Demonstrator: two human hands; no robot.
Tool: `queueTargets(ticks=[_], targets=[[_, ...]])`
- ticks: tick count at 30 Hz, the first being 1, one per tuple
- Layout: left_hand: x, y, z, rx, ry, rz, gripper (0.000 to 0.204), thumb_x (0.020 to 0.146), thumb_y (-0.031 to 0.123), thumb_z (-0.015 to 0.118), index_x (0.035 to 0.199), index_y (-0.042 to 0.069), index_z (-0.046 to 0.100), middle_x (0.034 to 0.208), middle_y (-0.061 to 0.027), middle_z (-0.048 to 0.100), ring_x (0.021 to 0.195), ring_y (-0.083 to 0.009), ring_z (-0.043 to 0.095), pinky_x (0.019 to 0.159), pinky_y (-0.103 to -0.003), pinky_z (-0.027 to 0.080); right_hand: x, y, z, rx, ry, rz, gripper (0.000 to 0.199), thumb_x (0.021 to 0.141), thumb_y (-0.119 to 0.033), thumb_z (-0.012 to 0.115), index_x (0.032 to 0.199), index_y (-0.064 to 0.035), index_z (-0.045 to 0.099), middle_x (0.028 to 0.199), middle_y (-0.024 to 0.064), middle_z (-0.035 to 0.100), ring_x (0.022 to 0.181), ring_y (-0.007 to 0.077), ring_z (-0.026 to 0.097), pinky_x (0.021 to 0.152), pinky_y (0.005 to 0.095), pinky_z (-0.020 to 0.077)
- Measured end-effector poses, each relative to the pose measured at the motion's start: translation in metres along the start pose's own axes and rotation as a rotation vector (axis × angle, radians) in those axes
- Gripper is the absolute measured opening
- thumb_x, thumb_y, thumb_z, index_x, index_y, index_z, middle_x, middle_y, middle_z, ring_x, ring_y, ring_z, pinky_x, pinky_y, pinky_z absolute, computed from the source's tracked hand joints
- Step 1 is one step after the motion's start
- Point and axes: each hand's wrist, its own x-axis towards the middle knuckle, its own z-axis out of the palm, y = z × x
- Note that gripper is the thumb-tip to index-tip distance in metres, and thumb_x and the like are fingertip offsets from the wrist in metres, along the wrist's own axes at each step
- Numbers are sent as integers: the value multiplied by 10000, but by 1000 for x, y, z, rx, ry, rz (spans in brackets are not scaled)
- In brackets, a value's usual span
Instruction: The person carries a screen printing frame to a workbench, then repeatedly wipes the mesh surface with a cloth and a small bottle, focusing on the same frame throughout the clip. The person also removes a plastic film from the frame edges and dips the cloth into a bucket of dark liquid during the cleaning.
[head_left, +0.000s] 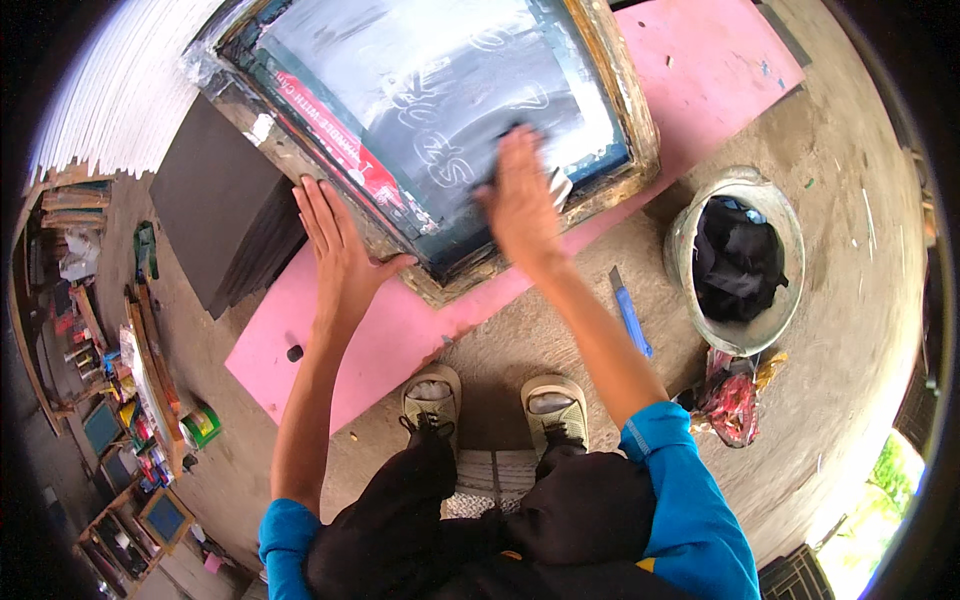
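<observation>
A wooden-framed printing screen (648, 120) lies tilted in front of me, its mesh smeared whitish with pale lettering showing through. My left hand (338, 245) rests on the frame's near left edge, fingers spread, holding nothing. On the mesh near the right corner, my right hand (525, 205) presses down, slightly blurred by motion. Dark and whitish bits of what looks like a rag (560, 186) show around its fingers; the palm hides most of it. A red printed strip (330, 140) runs along the left inside of the frame.
Pink sheet (310, 340) lies under the screen. Left of it stands a stack of black sheets (225, 200). At right are a bucket (684, 250) with black cloth (740, 260), a blue cutter knife (630, 318) and a crumpled red plastic bag (735, 405). Cluttered shelves (140, 400) line the far left.
</observation>
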Motion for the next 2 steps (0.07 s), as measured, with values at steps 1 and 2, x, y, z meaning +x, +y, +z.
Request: queueTargets(ticks=[1,2], targets=[[1,0,0,4,1,-10,1309,549,295,854,1403,-74,-66,1462,-291,-127,1361,-454,-91,1117,-496,82,13,16,-5,-37,156,98,683,980,-402,212,1370,150,111,1462,289,111,1374,387,94,1140,411,113],[2,2,0,-31,17,-10,1274,578,281,847,1410,-63,-54,1470,-283,-110,1367,-440,-86,1114,-511,62,15,13,-6,-30,163,87,683,980,-402,212,1370,150,111,1462,289,111,1374,387,94,1140,411,113]])
